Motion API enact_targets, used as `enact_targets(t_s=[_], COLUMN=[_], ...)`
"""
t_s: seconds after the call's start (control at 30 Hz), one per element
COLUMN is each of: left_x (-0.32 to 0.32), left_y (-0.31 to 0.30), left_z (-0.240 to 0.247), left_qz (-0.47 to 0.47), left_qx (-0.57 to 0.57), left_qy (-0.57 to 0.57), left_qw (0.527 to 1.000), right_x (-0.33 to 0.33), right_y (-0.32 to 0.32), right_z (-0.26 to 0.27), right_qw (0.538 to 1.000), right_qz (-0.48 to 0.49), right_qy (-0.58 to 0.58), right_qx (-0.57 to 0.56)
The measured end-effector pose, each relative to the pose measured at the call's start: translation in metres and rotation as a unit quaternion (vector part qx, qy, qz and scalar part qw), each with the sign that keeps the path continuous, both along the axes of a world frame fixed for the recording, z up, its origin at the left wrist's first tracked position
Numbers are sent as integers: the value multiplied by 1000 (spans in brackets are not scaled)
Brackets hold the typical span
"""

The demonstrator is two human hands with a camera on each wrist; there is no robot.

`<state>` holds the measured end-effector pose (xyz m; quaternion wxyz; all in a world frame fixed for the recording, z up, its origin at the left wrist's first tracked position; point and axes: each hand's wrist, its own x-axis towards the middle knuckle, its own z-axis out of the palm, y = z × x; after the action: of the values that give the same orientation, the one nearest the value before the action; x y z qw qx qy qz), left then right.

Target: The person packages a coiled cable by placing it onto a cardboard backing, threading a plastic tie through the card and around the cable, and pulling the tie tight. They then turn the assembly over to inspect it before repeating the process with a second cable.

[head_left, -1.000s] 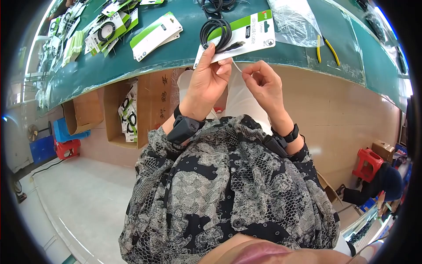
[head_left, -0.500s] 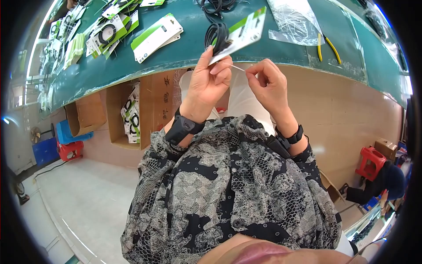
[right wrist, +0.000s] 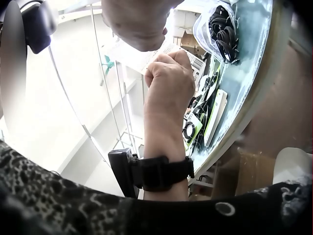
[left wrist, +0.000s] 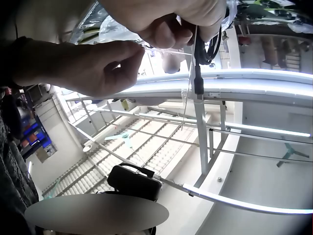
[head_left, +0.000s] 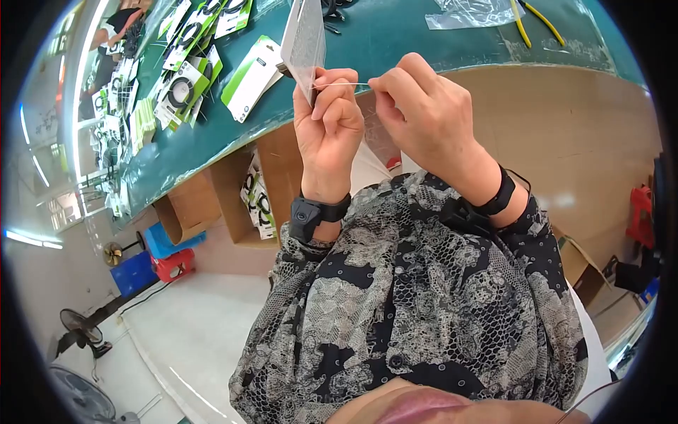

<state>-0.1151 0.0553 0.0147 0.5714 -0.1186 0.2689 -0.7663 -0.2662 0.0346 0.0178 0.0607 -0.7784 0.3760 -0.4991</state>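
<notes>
In the head view the left hand grips the retail card, now nearly edge-on above the table edge. The right hand pinches the end of a thin white tie running from the card. From the left wrist view, a black cable connector hangs beside the card edge, under the left hand; the right hand is beside it. The right wrist view has the left hand against the printed card, with the right hand above. Most of the coil is hidden.
On the green table lie packed cable cards, blank-looking cards, a plastic bag and yellow-handled pliers. Below stands an open cardboard box holding packed cards.
The head view has shifted. The card has turned from face-up to nearly edge-on, hiding the coil there. The right hand still pinches the tie, now stretched sideways.
</notes>
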Motion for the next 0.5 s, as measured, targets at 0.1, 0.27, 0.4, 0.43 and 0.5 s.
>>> enact_targets(t_s=[0.1,0.27,0.4,0.43,0.5], left_x=[0,0,1,1,0], left_y=[0,-1,-2,-1,-1], left_z=[-1,2,3,3,3], left_qz=[1,8,7,6,5], left_qx=[-9,-5,-9,-11,-16], left_qy=[1,16,13,12,11], left_qw=[1000,1000,1000,1000,1000], right_x=[0,-1,0,0,0], right_y=[-1,-1,0,-1,-1], right_z=[-2,-1,-2,-2,-2], right_qw=[1000,1000,1000,1000,1000], right_qz=[1,-2,0,1,3], right_qy=[-3,-11,-13,-13,-14], right_qx=[6,2,2,2,2])
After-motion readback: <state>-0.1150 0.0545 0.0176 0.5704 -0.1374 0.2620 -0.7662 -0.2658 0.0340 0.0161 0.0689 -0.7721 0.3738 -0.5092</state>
